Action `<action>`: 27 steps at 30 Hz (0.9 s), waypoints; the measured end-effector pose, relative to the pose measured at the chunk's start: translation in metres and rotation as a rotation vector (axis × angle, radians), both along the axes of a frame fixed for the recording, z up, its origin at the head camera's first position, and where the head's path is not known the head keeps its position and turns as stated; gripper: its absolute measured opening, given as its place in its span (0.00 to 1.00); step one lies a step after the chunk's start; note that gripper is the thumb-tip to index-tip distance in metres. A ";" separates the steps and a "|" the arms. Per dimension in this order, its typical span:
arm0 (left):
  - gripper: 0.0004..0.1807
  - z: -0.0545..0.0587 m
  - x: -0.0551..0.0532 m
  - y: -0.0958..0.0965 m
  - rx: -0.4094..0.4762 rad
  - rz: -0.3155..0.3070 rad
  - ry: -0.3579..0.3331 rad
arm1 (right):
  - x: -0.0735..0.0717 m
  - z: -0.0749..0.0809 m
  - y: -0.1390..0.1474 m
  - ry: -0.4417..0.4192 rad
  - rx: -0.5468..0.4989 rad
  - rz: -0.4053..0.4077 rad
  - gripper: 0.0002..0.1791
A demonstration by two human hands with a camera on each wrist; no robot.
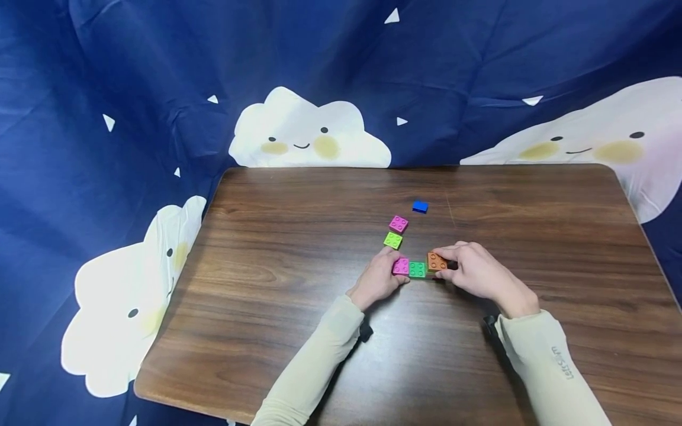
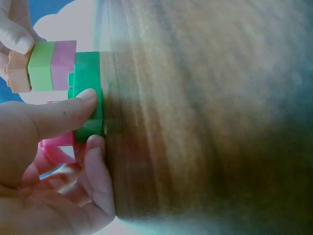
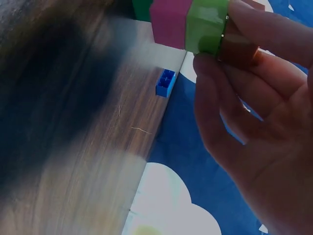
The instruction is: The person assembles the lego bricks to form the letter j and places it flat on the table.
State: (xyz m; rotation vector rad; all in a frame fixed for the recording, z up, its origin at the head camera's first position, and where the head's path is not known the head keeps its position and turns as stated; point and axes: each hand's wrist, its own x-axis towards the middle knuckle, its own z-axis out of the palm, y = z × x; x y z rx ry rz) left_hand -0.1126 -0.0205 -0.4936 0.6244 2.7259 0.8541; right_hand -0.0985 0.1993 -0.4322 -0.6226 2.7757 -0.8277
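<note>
My left hand (image 1: pixel 377 279) grips a long green brick (image 2: pixel 89 71) lying on the table, its thumb along the side. A pink brick (image 1: pixel 401 266) is mounted on the green one's left end; bare studs show beside it. My right hand (image 1: pixel 476 271) pinches a stack of bricks at the green brick's right end. That stack has an orange brick (image 1: pixel 437 261) on top, a lime one (image 2: pixel 41 66) in the middle and a pink one (image 2: pixel 63 66) at the bottom. In the left wrist view, the stack's pink underside is right at the green studs.
Beyond my left hand, a loose lime brick (image 1: pixel 393 240) and another pink brick (image 1: pixel 398 223) lie on the wooden table (image 1: pixel 277 284). A blue brick (image 1: pixel 420 206) lies farther back, its hollow side showing in the right wrist view. A dark blue cloud-print curtain (image 1: pixel 426 65) hangs behind the table.
</note>
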 end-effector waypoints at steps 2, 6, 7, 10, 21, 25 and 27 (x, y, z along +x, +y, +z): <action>0.20 0.000 0.000 0.000 -0.006 0.000 0.002 | -0.001 0.000 0.000 -0.010 0.000 0.003 0.25; 0.20 -0.001 0.000 0.000 -0.010 0.002 0.001 | -0.004 0.001 0.000 -0.073 0.011 -0.002 0.26; 0.20 -0.001 0.000 0.000 -0.010 0.003 0.001 | -0.005 0.001 0.000 -0.090 0.015 -0.003 0.26; 0.20 -0.001 0.000 0.000 -0.005 0.003 0.002 | -0.007 0.003 -0.001 -0.129 0.023 -0.015 0.27; 0.20 -0.001 -0.001 0.000 -0.005 0.000 0.014 | -0.001 0.002 -0.005 -0.058 0.030 -0.047 0.25; 0.20 0.000 -0.001 0.000 0.002 0.001 0.026 | -0.002 0.003 -0.005 -0.068 0.021 -0.039 0.26; 0.20 0.000 0.000 0.000 0.004 -0.002 0.025 | -0.004 0.005 -0.005 -0.098 0.027 -0.041 0.26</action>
